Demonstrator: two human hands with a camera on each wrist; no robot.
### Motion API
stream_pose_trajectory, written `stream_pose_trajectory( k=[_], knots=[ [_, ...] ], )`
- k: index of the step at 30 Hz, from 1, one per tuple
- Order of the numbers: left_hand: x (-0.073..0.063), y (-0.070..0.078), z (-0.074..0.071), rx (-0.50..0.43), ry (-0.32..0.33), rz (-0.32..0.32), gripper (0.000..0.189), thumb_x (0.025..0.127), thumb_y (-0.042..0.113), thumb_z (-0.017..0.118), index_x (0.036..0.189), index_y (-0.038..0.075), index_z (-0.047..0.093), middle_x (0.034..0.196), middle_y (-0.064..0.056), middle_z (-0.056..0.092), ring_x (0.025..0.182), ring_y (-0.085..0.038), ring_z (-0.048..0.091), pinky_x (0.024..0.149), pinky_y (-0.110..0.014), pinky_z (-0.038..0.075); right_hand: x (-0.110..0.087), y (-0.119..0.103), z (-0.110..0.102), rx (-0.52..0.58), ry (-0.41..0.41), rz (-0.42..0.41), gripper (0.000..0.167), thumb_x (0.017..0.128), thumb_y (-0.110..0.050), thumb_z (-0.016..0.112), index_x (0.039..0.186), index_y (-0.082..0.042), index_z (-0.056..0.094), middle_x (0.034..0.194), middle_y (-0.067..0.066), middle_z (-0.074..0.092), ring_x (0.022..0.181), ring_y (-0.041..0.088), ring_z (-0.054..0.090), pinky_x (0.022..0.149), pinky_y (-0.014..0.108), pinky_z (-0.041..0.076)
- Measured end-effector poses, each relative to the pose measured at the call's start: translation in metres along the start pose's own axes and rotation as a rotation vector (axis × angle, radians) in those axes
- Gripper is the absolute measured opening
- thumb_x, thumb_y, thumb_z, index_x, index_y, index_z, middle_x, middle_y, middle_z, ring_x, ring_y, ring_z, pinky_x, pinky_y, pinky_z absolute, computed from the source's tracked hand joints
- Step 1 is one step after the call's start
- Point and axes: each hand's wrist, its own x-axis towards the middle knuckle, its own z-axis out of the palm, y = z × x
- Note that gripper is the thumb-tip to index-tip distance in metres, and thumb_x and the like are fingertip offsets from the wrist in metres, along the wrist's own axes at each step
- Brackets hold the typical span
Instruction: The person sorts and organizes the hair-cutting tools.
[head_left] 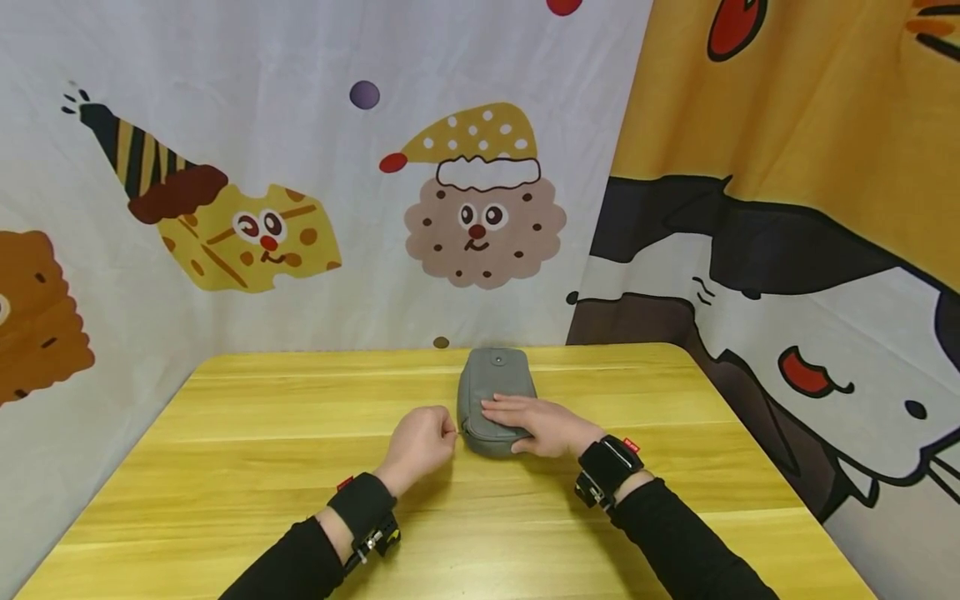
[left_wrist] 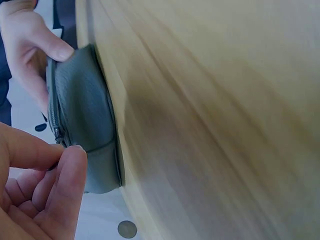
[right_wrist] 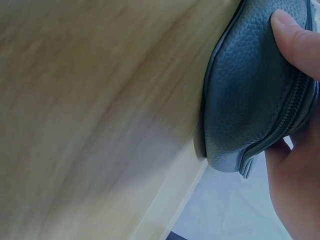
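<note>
A grey leather-look zip pouch (head_left: 498,379) lies flat on the table, with a snap tab at its far end. My left hand (head_left: 422,442) is at its near left corner, thumb and forefinger pinching the zipper pull just below the metal slider (left_wrist: 59,134). Most of the pull is hidden by the fingertips. My right hand (head_left: 543,425) rests on top of the pouch with its fingers laid straight across it. The right thumb (right_wrist: 297,42) presses the side wall below the zipper (right_wrist: 292,107), which looks closed along this stretch.
The pouch is on a yellow wood-grain table (head_left: 300,408), near its far edge. A printed cartoon curtain (head_left: 300,125) hangs right behind the table, and another, orange and white curtain (head_left: 787,150) hangs along the right side.
</note>
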Motion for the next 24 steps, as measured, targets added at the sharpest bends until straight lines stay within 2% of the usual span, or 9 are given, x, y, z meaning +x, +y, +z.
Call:
stream_pose_trajectory(
  k=[5,14,24],
  knots=[
    [0.003,-0.002,0.000,0.045,0.012,0.032,0.025,0.083,0.003,0.071,0.067,0.017,0.057,0.060,0.009,0.051,0.054,-0.008,0.047,0.054,-0.026,0.042,0.000,0.001,0.002,-0.008,0.009,-0.010,0.071,0.089,-0.016,0.074,0.152,-0.009,0.041,0.157,0.007,0.035,0.146,0.029,0.027,0.114,0.045,0.029],
    [0.015,-0.007,0.001,0.103,0.032,0.050,0.024,0.082,0.003,0.070,0.067,0.016,0.057,0.061,0.007,0.052,0.054,-0.010,0.050,0.053,-0.028,0.044,0.000,0.001,0.004,-0.006,0.009,-0.002,0.071,0.090,-0.016,0.074,0.152,-0.009,0.041,0.157,0.007,0.035,0.146,0.030,0.027,0.115,0.045,0.028],
    [0.021,-0.005,0.003,0.138,0.006,0.016,0.023,0.084,0.005,0.072,0.070,0.016,0.057,0.062,0.006,0.051,0.054,-0.011,0.048,0.053,-0.029,0.042,-0.002,0.002,0.005,-0.007,0.003,-0.002,0.071,0.090,-0.016,0.073,0.152,-0.008,0.040,0.158,0.008,0.035,0.145,0.032,0.027,0.115,0.046,0.028]
  ],
)
